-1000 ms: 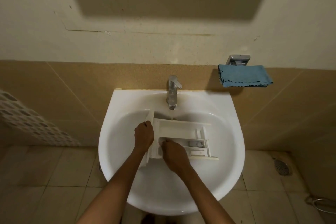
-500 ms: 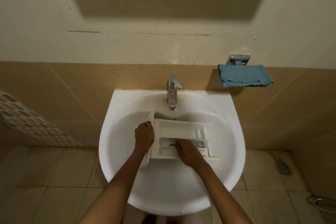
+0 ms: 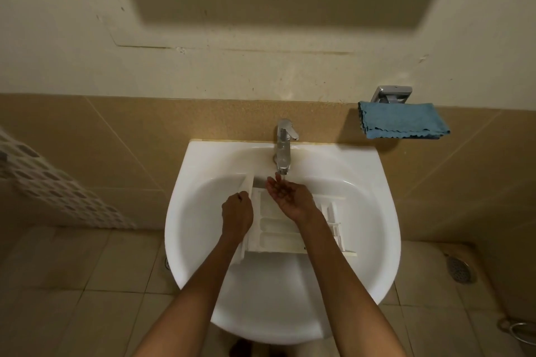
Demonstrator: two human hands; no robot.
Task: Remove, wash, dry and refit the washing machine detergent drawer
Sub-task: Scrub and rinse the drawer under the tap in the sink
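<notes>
The white detergent drawer (image 3: pixel 278 233) lies across the bowl of the white sink (image 3: pixel 374 211), its front panel at the left. My left hand (image 3: pixel 236 216) grips that front panel. My right hand (image 3: pixel 285 195) is palm up and cupped under the chrome tap (image 3: pixel 283 148), above the drawer's rear part, holding nothing. A thin stream of water falls from the spout onto its fingers. My right forearm hides the middle of the drawer.
A folded blue cloth (image 3: pixel 401 120) lies on a chrome wall holder at the right above the sink. A white perforated basket (image 3: pixel 49 191) stands at the left. A floor drain (image 3: pixel 459 269) sits on the tiles at the right.
My right hand has left the drawer's compartments and risen to the tap, turning palm up under the water. My left hand keeps its hold on the front panel.
</notes>
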